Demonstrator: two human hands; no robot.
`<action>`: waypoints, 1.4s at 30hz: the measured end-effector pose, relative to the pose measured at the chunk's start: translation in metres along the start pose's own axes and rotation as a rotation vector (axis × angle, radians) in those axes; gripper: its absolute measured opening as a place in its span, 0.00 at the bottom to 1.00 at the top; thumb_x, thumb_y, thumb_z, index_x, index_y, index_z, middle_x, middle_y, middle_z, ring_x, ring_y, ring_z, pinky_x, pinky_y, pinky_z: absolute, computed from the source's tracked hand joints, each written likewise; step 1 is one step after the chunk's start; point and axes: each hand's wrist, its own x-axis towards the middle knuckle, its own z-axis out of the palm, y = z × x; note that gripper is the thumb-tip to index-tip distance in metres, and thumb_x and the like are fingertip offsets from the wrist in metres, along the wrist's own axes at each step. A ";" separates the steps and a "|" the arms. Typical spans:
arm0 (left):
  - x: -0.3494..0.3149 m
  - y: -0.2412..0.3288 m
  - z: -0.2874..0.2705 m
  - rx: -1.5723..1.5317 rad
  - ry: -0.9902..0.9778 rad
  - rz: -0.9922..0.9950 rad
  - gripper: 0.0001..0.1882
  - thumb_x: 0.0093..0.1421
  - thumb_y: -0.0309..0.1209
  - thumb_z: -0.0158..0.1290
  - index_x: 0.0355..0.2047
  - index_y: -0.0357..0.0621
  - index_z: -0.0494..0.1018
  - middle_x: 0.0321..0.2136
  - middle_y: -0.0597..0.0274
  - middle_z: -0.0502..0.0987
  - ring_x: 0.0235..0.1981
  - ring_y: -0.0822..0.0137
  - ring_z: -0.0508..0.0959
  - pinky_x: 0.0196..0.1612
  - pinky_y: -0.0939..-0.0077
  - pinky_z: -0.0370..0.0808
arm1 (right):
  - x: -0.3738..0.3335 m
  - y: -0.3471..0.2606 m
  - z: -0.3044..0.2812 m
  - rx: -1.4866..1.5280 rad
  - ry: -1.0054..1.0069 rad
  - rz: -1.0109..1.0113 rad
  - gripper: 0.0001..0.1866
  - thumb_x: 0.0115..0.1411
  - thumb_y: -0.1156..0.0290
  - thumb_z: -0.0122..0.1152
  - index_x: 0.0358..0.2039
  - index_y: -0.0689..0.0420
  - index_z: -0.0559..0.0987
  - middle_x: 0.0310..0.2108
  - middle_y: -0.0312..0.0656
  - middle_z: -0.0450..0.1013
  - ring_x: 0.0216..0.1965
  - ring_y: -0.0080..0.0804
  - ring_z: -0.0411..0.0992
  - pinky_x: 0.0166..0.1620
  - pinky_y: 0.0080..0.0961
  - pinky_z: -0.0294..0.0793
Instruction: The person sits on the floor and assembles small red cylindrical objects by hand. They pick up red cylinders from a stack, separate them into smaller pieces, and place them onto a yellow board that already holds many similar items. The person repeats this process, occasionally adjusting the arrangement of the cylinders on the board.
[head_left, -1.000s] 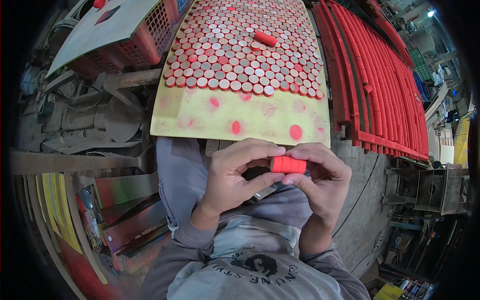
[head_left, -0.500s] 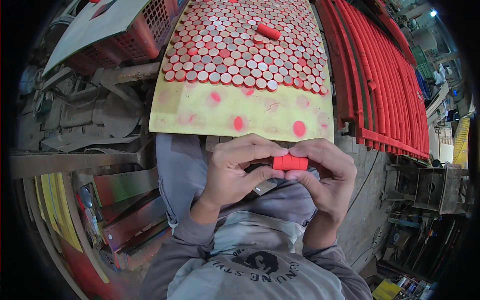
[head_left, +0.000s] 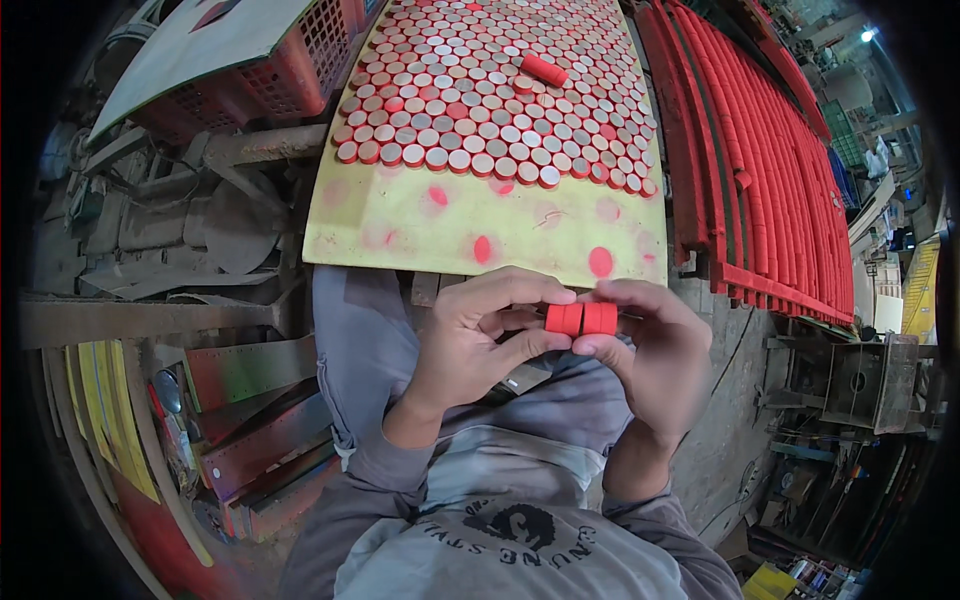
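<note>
Between my hands, above my lap, is a short row of red discs, parted by a narrow gap in the middle. My left hand (head_left: 490, 335) pinches the left discs (head_left: 564, 319) between thumb and fingers. The right discs (head_left: 600, 319) are pinched in my right hand (head_left: 655, 345). Just beyond my hands lies a pale yellow board (head_left: 400, 235) with red paint spots. Its far part is covered by many red-edged discs (head_left: 460, 160) with pale and silvery tops, packed in rows. On top of them lie a red stack of discs (head_left: 544, 69) and a loose disc (head_left: 523, 85).
To the right stands a red rack (head_left: 770, 170) filled with long rows of red discs. A red plastic crate (head_left: 280, 80) with a board over it is at the far left. Painted metal pieces (head_left: 255, 375) and a wooden beam (head_left: 150, 322) lie at my left.
The row of discs in my hands has parted into two groups with a gap between them. My right hand has shifted slightly and is partly blurred.
</note>
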 end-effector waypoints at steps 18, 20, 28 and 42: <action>-0.001 0.003 0.005 0.294 0.041 0.020 0.17 0.52 0.19 0.65 0.44 0.35 0.80 0.42 0.53 0.83 0.42 0.65 0.84 0.45 0.74 0.81 | -0.001 -0.005 -0.004 -0.142 -0.057 -0.012 0.17 0.51 0.85 0.72 0.43 0.68 0.82 0.40 0.46 0.79 0.36 0.26 0.78 0.40 0.21 0.80; 0.000 0.003 0.005 0.383 0.044 0.072 0.17 0.51 0.19 0.65 0.44 0.36 0.81 0.40 0.53 0.84 0.41 0.63 0.84 0.45 0.74 0.81 | -0.001 -0.010 -0.001 -0.066 -0.044 0.020 0.17 0.51 0.85 0.72 0.43 0.68 0.82 0.41 0.46 0.78 0.37 0.27 0.78 0.41 0.21 0.80; 0.000 0.000 0.012 0.529 0.078 0.248 0.17 0.51 0.20 0.66 0.42 0.36 0.80 0.38 0.51 0.83 0.38 0.59 0.84 0.41 0.71 0.80 | -0.006 0.001 -0.003 -0.077 -0.015 -0.013 0.17 0.51 0.86 0.71 0.43 0.70 0.82 0.37 0.44 0.76 0.36 0.26 0.77 0.41 0.20 0.80; -0.011 -0.003 0.018 0.337 0.030 0.177 0.15 0.57 0.22 0.63 0.45 0.31 0.78 0.38 0.47 0.82 0.37 0.58 0.83 0.43 0.71 0.79 | -0.015 -0.015 0.001 0.077 0.005 0.099 0.12 0.55 0.89 0.65 0.42 0.74 0.80 0.36 0.45 0.71 0.32 0.27 0.78 0.34 0.18 0.84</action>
